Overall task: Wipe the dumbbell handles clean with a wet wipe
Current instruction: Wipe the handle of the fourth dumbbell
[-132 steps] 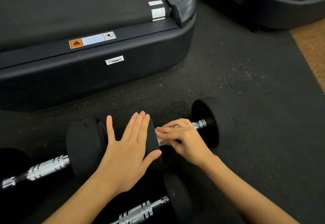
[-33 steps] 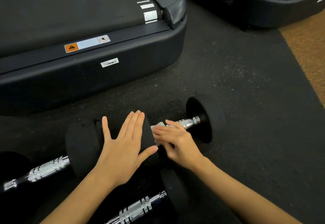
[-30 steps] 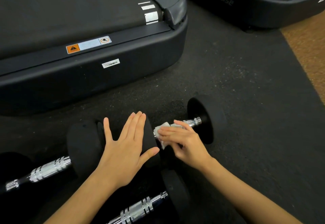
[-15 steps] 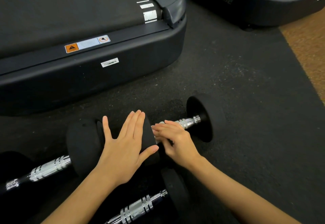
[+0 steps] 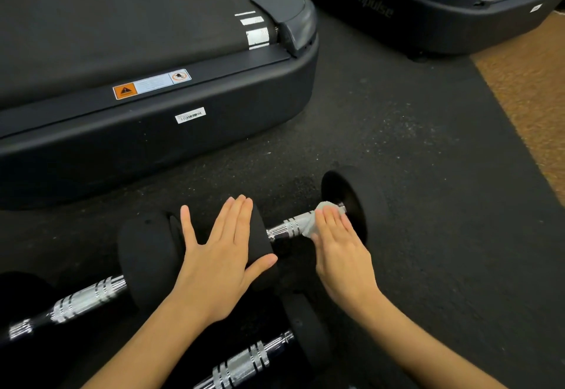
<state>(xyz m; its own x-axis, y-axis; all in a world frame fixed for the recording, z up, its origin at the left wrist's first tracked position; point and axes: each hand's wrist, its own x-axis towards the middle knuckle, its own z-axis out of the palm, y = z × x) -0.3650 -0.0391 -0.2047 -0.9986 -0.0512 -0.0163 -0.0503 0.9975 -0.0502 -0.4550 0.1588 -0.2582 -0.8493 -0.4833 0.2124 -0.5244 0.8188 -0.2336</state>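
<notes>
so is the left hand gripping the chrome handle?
No, the left hand lies flat with straight fingers on the black weight head, while the right hand presses the wipe on the handle.

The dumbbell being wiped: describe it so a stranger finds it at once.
On the dark floor mat, before the nearer treadmill, lie three dumbbells. It is the rightmost one, the only one with a white wet wipe on its chrome handle.

The right hand (image 5: 342,248) covers most of the wet wipe (image 5: 318,220). At seven o'clock, a blurred dumbbell handle (image 5: 73,303) runs past the left edge; another handle (image 5: 241,364) is cut off at six.
</notes>
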